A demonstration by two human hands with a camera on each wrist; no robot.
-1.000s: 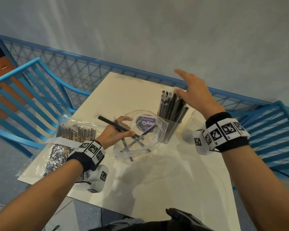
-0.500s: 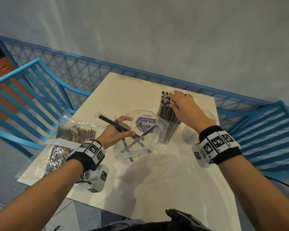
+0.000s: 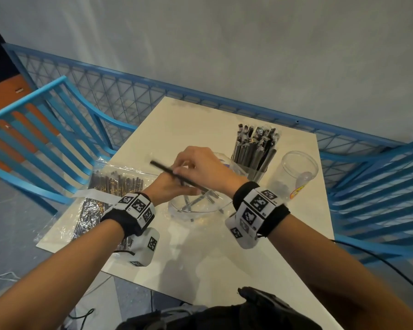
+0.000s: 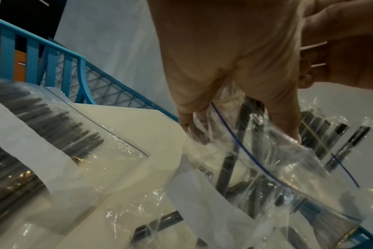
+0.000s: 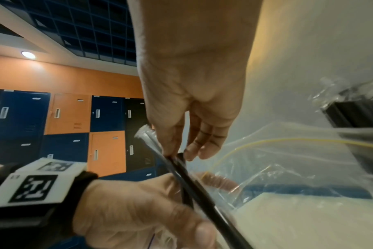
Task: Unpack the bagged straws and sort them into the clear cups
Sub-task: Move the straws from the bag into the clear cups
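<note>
Head view: thin black straw [image 3: 167, 171], clear-wrapped.

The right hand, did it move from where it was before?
Yes. The right hand left the cup of straws and came nearer and leftward, now pinching the black straw above the left hand.

The right hand [image 3: 200, 167] covers most of the left hand [image 3: 169, 189], and the straw's [image 3: 177, 176] lower end is lost behind both.
</note>
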